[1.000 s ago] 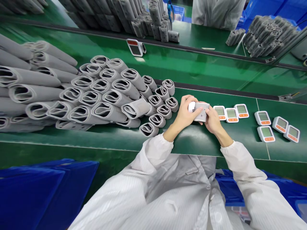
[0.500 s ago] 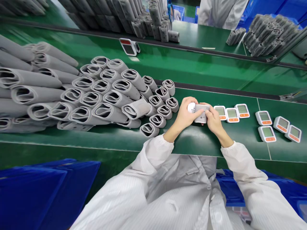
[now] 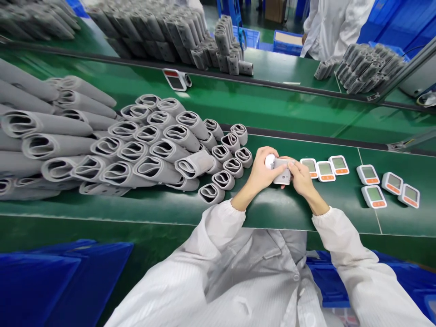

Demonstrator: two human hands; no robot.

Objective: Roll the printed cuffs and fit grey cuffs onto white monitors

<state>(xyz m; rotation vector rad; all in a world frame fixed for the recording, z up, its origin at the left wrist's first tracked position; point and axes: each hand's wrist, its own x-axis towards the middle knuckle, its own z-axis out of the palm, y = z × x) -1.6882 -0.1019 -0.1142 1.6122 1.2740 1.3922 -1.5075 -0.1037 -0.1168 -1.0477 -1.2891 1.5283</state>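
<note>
Both my hands are together over the bench with a wrist blood pressure monitor between them. Its white body [image 3: 270, 161] shows at the left, and its grey cuff [image 3: 281, 176] faces up. My left hand [image 3: 261, 170] is wrapped round the white end, thumb lying on the cuff. On the other side my right hand [image 3: 301, 176] pinches the cuff's right edge. The monitor's screen side is hidden. Just right of my right hand lie three white monitor units [image 3: 326, 171] with grey screens and orange buttons.
Rolled grey cuffs [image 3: 150, 150] are heaped on the left of the green bench [image 3: 272, 211]. Several more monitor units [image 3: 374, 196] lie at the right. One monitor [image 3: 175, 80] rests on the ledge behind. Across the bench stand cuff stacks [image 3: 369, 68] and a person in white [image 3: 332, 27].
My view has tilted up slightly, so the bench sits lower in the picture. Both hands keep hold of the monitor and cuff, with only slight finger movement. The person across has shifted a little.
</note>
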